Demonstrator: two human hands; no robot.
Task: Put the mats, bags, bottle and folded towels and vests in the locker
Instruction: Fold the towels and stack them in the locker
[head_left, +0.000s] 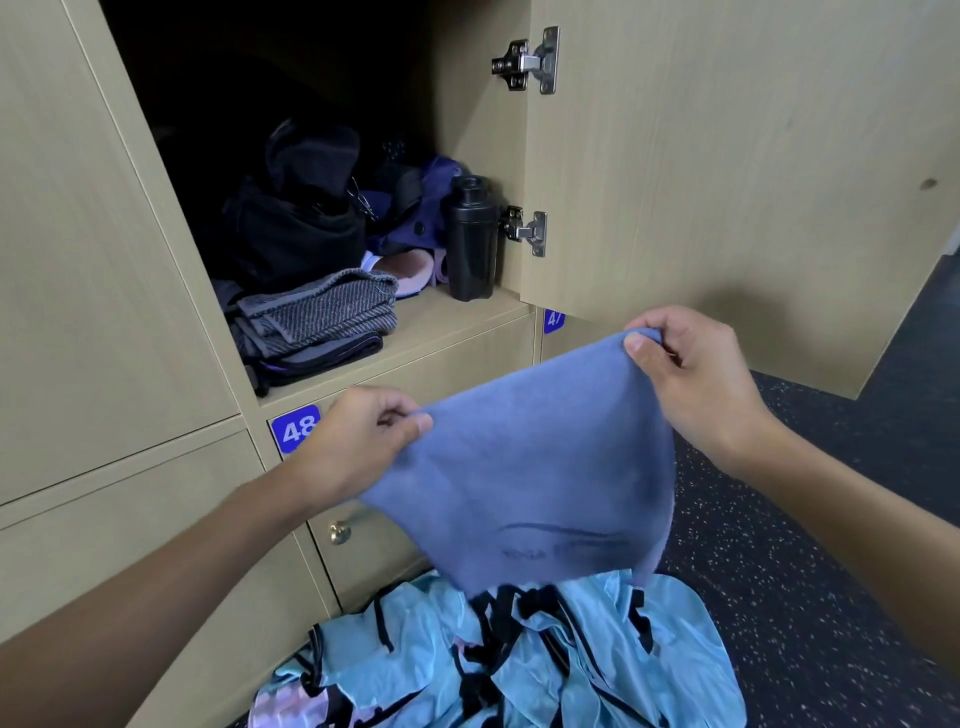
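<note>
A blue towel (530, 467) hangs spread between my hands in front of the open locker (457, 306). My left hand (358, 436) pinches its left corner and my right hand (691, 364) pinches its upper right corner. Inside the locker stand a black bottle (471, 239) at the right, a black bag (296, 223) at the back and a purple bag (426, 208) behind the bottle. A folded grey towel (322, 306) lies on a stack at the locker's front left. Light blue vests (519, 660) with black trim lie crumpled on the floor below the towel.
The locker door (727, 156) stands open to the right, with two metal hinges. Closed locker doors lie below and to the left, one labelled 48 (296, 428), with a brass knob (338, 531). Dark speckled floor (810, 545) stretches to the right.
</note>
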